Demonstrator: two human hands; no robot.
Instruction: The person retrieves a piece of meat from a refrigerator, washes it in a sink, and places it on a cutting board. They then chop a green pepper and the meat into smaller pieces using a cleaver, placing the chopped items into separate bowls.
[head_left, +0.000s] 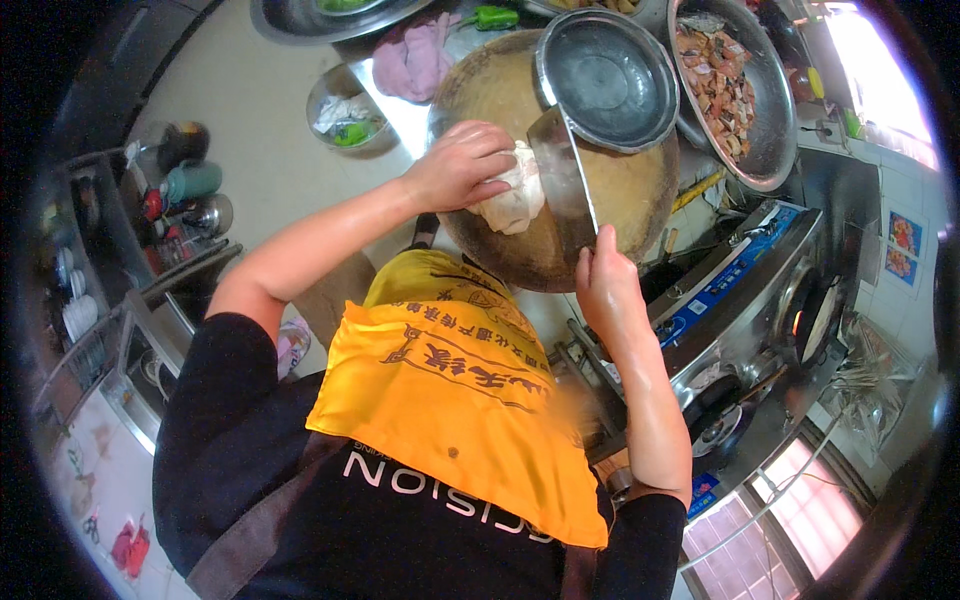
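My left hand (466, 166) grips a pale, whitish lump of what looks like raw meat (516, 199) at the left side of a round wooden chopping block (495, 79). In my right hand (611, 281) is the handle end of a broad metal cleaver (556, 169). Its wide blade stands over the block, just right of the meat; whether it touches the meat I cannot tell. A round metal bowl (611, 86) rests on the far right part of the block, close to the blade's far end.
Beyond the block's right edge, a large metal basin (776, 127) holds chopped reddish pieces. A pink cloth (412, 60), a green pepper (495, 18) and a clear container (321, 112) lie at the far left. A stove (739, 262) stands right; a rack (90, 322) stands left.
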